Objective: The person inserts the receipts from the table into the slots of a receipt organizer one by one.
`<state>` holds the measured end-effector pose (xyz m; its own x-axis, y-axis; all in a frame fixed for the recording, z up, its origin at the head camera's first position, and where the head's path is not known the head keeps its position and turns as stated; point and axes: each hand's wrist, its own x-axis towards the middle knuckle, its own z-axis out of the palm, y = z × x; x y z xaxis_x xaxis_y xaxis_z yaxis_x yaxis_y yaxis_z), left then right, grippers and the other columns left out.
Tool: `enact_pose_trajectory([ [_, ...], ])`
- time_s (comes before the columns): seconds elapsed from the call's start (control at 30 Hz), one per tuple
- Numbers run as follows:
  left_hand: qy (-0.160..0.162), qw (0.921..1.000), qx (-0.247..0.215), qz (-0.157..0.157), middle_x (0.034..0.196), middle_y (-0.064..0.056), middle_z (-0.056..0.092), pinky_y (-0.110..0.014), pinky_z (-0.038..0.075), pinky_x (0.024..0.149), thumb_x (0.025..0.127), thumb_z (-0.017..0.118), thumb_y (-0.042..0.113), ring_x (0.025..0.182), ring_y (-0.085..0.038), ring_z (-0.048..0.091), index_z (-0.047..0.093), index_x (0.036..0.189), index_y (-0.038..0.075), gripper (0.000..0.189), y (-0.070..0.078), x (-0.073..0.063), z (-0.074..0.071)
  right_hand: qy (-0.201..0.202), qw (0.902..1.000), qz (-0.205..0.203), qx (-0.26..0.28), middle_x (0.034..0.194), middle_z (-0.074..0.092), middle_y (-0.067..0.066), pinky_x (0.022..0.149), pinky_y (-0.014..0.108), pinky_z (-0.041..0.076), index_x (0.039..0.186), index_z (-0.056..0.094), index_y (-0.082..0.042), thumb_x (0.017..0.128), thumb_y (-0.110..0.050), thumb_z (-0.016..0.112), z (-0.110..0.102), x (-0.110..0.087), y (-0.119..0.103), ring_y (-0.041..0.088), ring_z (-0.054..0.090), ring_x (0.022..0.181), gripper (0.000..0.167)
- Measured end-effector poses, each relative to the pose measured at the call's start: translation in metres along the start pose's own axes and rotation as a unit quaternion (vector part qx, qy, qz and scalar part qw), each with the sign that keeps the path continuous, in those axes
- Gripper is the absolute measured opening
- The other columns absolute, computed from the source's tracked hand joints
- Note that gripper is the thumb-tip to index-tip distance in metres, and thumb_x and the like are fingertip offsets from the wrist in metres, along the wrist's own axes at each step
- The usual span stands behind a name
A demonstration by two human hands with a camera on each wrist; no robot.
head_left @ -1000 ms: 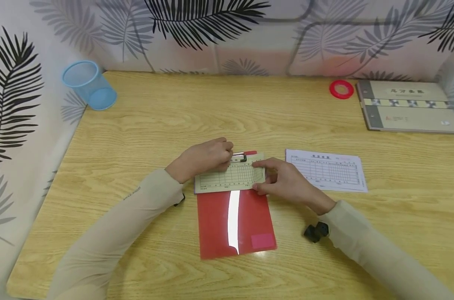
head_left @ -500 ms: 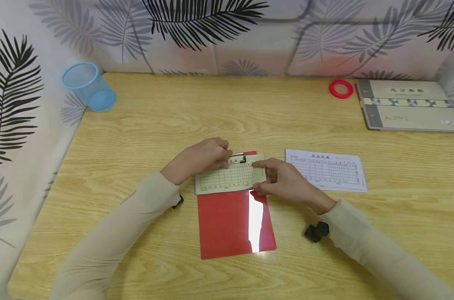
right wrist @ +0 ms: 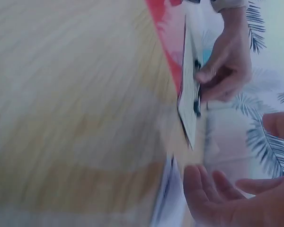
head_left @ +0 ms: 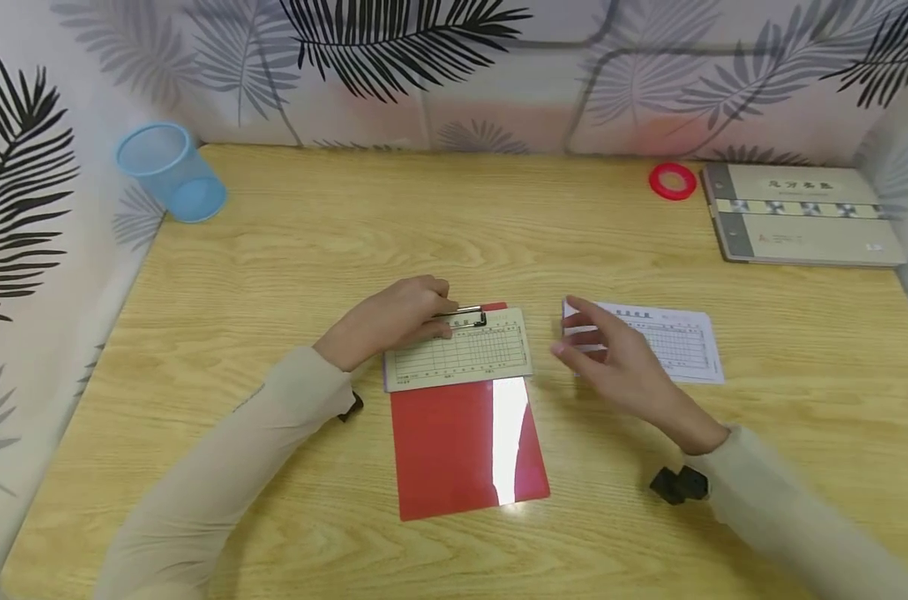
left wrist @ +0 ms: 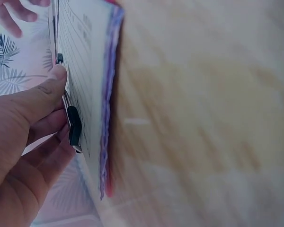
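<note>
A red clipboard [head_left: 446,458] lies on the table with a pale yellow form pad [head_left: 465,358] across its upper half. My left hand [head_left: 394,321] pinches the metal clip [head_left: 475,317] at the board's top, thumb on the near side and fingers behind it in the left wrist view. The pad's purple edge [left wrist: 107,85] shows there too. A white form pad [head_left: 682,346] lies to the right. Over its left end is my right hand [head_left: 626,367], fingers spread and holding nothing; in the right wrist view its fingertips are close beside that white pad [right wrist: 169,203].
A blue mesh cup [head_left: 172,171] stands at the back left corner. At the back right are a red tape roll [head_left: 673,182] and a thick grey-beige ledger book [head_left: 802,212]. A leaf-patterned cloth [head_left: 424,75] borders the table [head_left: 289,225].
My right hand has let go of the yellow pad's right edge and moved right, over the white pad's left end. My left hand has stayed at the clip.
</note>
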<state>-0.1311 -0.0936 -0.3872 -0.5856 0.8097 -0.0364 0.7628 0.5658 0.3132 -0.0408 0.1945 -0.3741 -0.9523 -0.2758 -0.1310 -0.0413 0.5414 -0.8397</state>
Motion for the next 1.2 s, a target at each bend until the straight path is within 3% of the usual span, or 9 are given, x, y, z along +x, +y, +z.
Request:
enact_pose_trajectory([
  [0.17,-0.004,1.0,-0.003,-0.007,0.073,-0.004,0.05,-0.025,0.039,0.065,0.086,0.073,0.023,0.068,-0.014,0.041,0.073,0.105,0.004,0.028,0.001,0.001,0.0,0.08,0.9936,-0.017,-0.078,0.129,0.056,0.023,0.089,0.05,0.051,0.147,0.035,-0.001,0.091,-0.022,0.068,-0.04,-0.016,0.012,0.039,0.06,0.113,0.068],
  [0.3,-0.007,0.9999,0.0,-0.01,0.075,-0.004,0.052,-0.026,0.041,0.066,0.086,0.072,0.023,0.068,-0.014,0.043,0.073,0.107,0.003,0.029,0.002,0.001,0.0,0.102,0.9882,0.005,-0.114,0.133,0.054,0.024,0.085,0.016,0.051,0.147,0.037,-0.006,0.086,-0.019,0.073,-0.074,-0.025,0.029,0.04,0.058,0.115,0.072],
  [0.4,-0.007,0.9999,0.001,-0.011,0.075,-0.004,0.052,-0.026,0.041,0.066,0.086,0.072,0.023,0.068,-0.014,0.043,0.073,0.105,0.004,0.028,0.002,0.001,-0.001,0.106,0.9842,0.016,-0.141,0.138,0.05,0.024,0.087,0.02,0.051,0.146,0.04,-0.008,0.084,-0.013,0.075,-0.097,-0.029,0.045,0.041,0.054,0.118,0.072],
  [0.43,-0.007,0.9999,0.002,-0.012,0.074,-0.004,0.052,-0.026,0.041,0.066,0.086,0.072,0.024,0.068,-0.014,0.043,0.073,0.105,0.004,0.027,0.002,0.001,-0.001,0.105,0.983,0.019,-0.149,0.14,0.048,0.024,0.09,0.029,0.052,0.146,0.041,-0.008,0.084,-0.012,0.075,-0.103,-0.03,0.05,0.042,0.053,0.118,0.071],
  [0.53,-0.007,0.9998,0.005,-0.016,0.074,-0.004,0.052,-0.025,0.04,0.066,0.085,0.073,0.024,0.068,-0.014,0.043,0.073,0.102,0.005,0.025,0.003,0.0,-0.001,0.094,0.979,0.032,-0.178,0.142,0.046,0.025,0.09,0.057,0.044,0.144,0.043,-0.006,0.083,-0.012,0.076,-0.116,-0.03,0.064,0.044,0.05,0.12,0.07],
  [0.57,-0.007,0.9998,0.006,-0.017,0.074,-0.004,0.052,-0.025,0.04,0.065,0.085,0.073,0.025,0.068,-0.015,0.043,0.073,0.101,0.005,0.025,0.003,0.0,-0.001,0.086,0.9786,0.037,-0.184,0.142,0.045,0.025,0.09,0.059,0.044,0.143,0.043,-0.005,0.082,-0.012,0.077,-0.118,-0.03,0.068,0.045,0.049,0.12,0.07],
  [0.83,-0.002,0.9998,-0.003,-0.018,0.073,-0.004,0.051,-0.025,0.04,0.065,0.085,0.073,0.023,0.067,-0.014,0.041,0.073,0.102,0.004,0.025,0.004,-0.001,-0.002,0.031,0.9697,0.04,-0.239,0.134,0.051,0.029,0.087,0.061,0.044,0.137,0.049,0.002,0.078,-0.013,0.081,-0.124,-0.02,0.09,0.045,0.053,0.112,0.069],
  [1.07,-0.002,0.9999,-0.001,-0.017,0.072,-0.004,0.049,-0.025,0.038,0.064,0.086,0.073,0.022,0.067,-0.015,0.04,0.073,0.097,0.004,0.021,0.003,-0.001,-0.001,-0.016,0.9495,0.038,-0.311,0.116,0.057,0.029,0.082,0.056,0.045,0.122,0.059,0.005,0.076,-0.015,0.082,-0.125,-0.004,0.09,0.039,0.056,0.099,0.055],
  [1.2,0.001,0.9999,-0.008,-0.011,0.073,-0.004,0.049,-0.026,0.039,0.065,0.086,0.072,0.021,0.068,-0.015,0.041,0.072,0.094,0.005,0.017,0.002,0.0,0.0,-0.042,0.9454,0.057,-0.318,0.108,0.059,0.028,0.081,0.056,0.044,0.118,0.06,0.004,0.075,-0.015,0.083,-0.129,0.002,0.088,0.04,0.057,0.097,0.053],
])
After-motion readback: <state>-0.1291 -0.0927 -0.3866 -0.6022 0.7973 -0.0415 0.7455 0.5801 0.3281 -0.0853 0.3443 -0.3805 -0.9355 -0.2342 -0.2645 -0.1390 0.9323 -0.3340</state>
